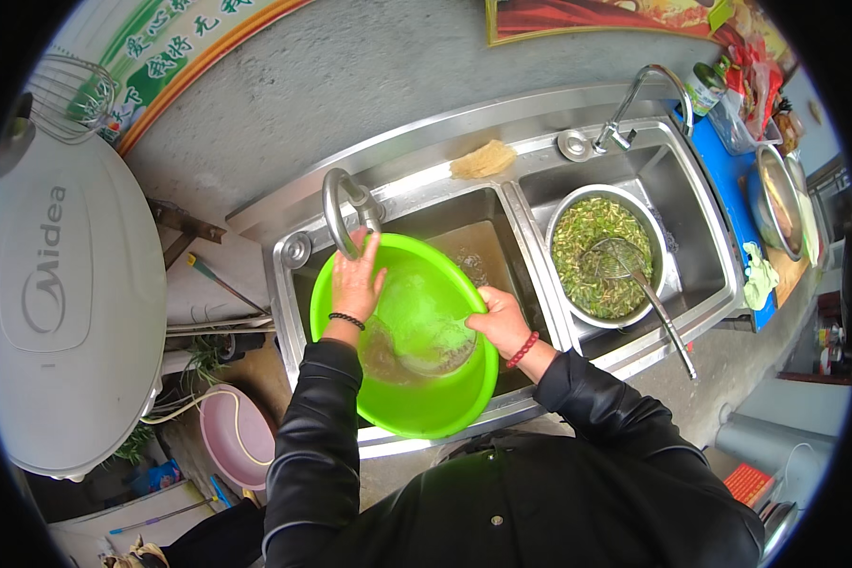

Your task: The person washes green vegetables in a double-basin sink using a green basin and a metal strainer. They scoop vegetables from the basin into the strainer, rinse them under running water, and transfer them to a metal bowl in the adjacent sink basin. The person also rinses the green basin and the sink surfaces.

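Observation:
A bright green plastic basin (426,408) tilts over the left sink bowl, with brownish water and grit inside. My right hand (500,323) grips its right rim, thumb on the inside. My left hand (357,280) lies flat with fingers spread by the basin's upper left, just under the curved metal faucet (337,213), holding nothing. Murky water (479,248) stands in the left sink bowl behind the basin. In the right sink bowl, a round metal pot (568,309) holds chopped green vegetables (589,234), and a wire skimmer (646,287) rests in it with its handle over the sink's front edge.
A tan scrubbing pad (484,160) lies on the sink's back ledge. A second faucet (621,121) rises behind the right bowl. Further right, a blue board (731,192) bears a metal bowl (777,206) and a pale green cloth (758,277). A white water heater (71,298) hangs at left; a pink basin (216,440) stands below.

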`<action>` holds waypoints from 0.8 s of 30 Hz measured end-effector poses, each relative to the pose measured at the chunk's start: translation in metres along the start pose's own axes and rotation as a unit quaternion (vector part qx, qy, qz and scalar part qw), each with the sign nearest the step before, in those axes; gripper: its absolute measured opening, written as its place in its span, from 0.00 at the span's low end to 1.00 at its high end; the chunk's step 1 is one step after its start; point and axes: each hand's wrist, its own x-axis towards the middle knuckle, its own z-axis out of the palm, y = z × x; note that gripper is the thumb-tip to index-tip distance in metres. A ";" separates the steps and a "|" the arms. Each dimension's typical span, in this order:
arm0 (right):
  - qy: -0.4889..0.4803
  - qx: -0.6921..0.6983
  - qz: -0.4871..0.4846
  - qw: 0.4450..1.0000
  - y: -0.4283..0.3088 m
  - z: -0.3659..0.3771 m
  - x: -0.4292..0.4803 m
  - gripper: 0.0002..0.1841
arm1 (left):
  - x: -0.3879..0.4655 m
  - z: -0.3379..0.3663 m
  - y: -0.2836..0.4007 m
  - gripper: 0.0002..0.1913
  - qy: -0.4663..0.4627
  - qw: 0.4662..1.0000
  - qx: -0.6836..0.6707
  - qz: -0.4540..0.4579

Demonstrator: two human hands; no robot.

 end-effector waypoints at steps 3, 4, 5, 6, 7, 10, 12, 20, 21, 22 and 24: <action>0.011 0.021 0.019 1.000 -0.017 -0.021 -0.001 0.10 | -0.038 -0.006 -0.052 0.31 -0.006 0.981 -0.036 -0.188; 0.008 0.027 -0.003 1.000 -0.021 -0.027 -0.002 0.10 | -0.055 -0.007 -0.066 0.27 -0.075 0.957 -0.022 -0.278; 0.007 0.037 -0.018 0.999 -0.024 -0.033 -0.004 0.10 | -0.074 -0.004 -0.075 0.25 -0.147 0.916 -0.012 -0.372; 0.006 0.036 -0.021 0.999 -0.026 -0.037 -0.005 0.11 | -0.095 0.002 -0.078 0.24 -0.134 0.913 -0.085 -0.375; 0.016 0.024 -0.027 0.999 -0.027 -0.042 -0.007 0.10 | -0.114 0.007 -0.081 0.23 -0.127 0.898 -0.155 -0.392; 0.026 0.010 -0.062 0.998 -0.027 -0.052 -0.012 0.09 | -0.155 0.039 -0.074 0.24 -0.122 0.889 -0.216 -0.386; 0.031 -0.033 -0.097 0.994 -0.025 -0.058 -0.013 0.09 | -0.166 0.062 -0.069 0.23 -0.176 0.856 -0.231 -0.427; 0.038 -0.154 -0.183 0.970 -0.038 -0.083 -0.007 0.09 | -0.179 0.125 -0.006 0.25 -0.120 0.670 -0.519 -0.517; 0.041 -0.163 -0.191 0.967 -0.041 -0.083 -0.009 0.09 | -0.178 0.126 -0.005 0.25 -0.122 0.706 -0.481 -0.505; 0.049 -0.178 -0.207 0.961 -0.043 -0.081 -0.011 0.09 | -0.176 0.127 -0.006 0.26 -0.120 0.725 -0.462 -0.497; 0.078 -0.208 -0.223 0.949 -0.044 -0.074 -0.019 0.08 | -0.173 0.126 -0.007 0.26 -0.115 0.760 -0.423 -0.479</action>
